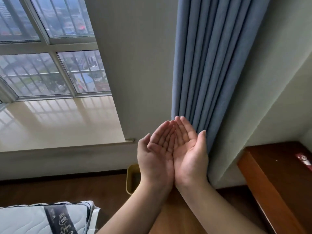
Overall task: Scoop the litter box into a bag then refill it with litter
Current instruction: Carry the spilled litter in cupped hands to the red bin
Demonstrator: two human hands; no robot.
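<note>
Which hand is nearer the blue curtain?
Right. The right hand has its thumb against the blue curtain; the left hand sits beside it, farther from the curtain.

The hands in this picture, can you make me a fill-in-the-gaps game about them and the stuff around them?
1. The left hand and right hand are held side by side, palms facing ____.
2. Both hands hold ____.
3. The curtain behind the fingers is colored ____.
4. The yellow tray on the floor is partly hidden by the ____ hand.

Missing words: up; nothing; blue; left
</note>
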